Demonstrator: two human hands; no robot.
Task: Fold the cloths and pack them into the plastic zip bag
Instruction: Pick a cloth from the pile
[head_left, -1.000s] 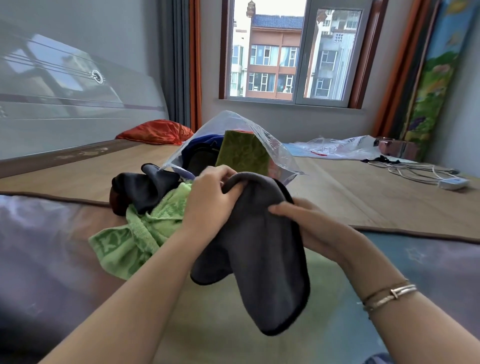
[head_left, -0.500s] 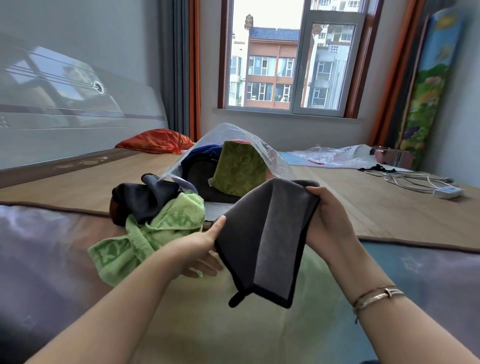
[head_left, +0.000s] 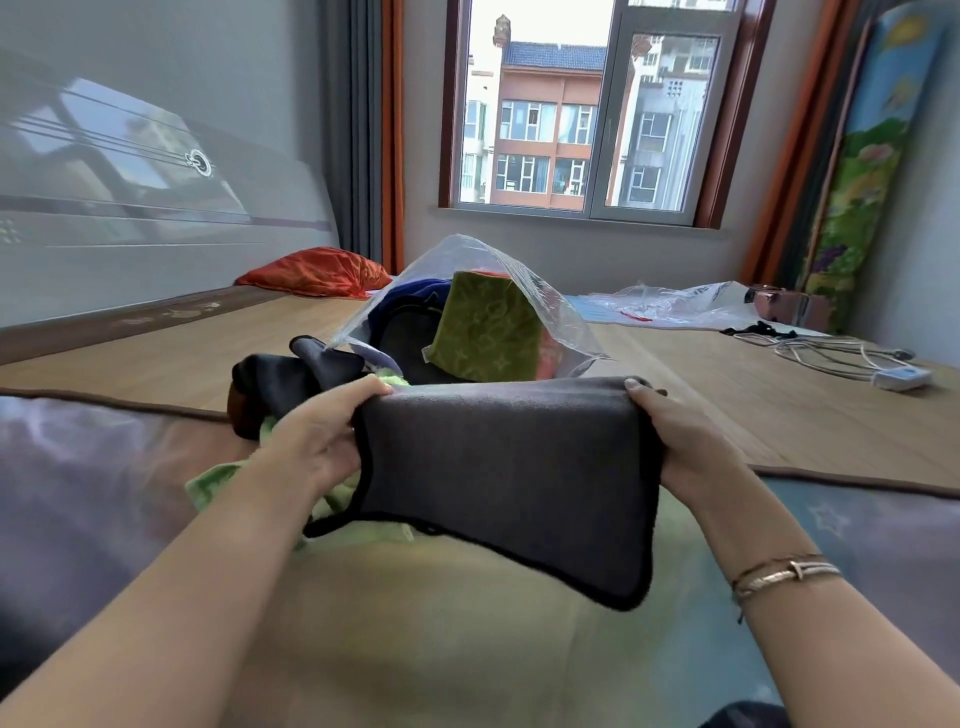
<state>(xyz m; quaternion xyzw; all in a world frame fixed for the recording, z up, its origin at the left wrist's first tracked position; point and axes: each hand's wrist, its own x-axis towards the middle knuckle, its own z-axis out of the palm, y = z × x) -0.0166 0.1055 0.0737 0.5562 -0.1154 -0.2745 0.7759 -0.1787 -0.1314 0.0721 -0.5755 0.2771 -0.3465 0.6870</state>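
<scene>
A dark grey cloth (head_left: 509, 467) with black edging hangs stretched between my hands above the bed. My left hand (head_left: 317, 436) grips its left top corner and my right hand (head_left: 680, 441) grips its right top corner. Behind it stands the clear plastic zip bag (head_left: 524, 291), its mouth open towards me, with an olive green folded cloth (head_left: 488, 332) and dark blue and black cloths inside. A light green towel (head_left: 218, 483) and a black cloth (head_left: 291, 379) lie heaped to the left, partly hidden by my left hand.
An orange pillow (head_left: 317, 273) lies by the headboard at the back left. Loose plastic bags (head_left: 675, 306) sit at the back right, and a white cable with a power strip (head_left: 883, 371) lies on the mat at the right.
My left hand has taken the cloth's left corner and both hands have pulled apart, so the grey cloth is now spread wide between them instead of hanging from my right hand.
</scene>
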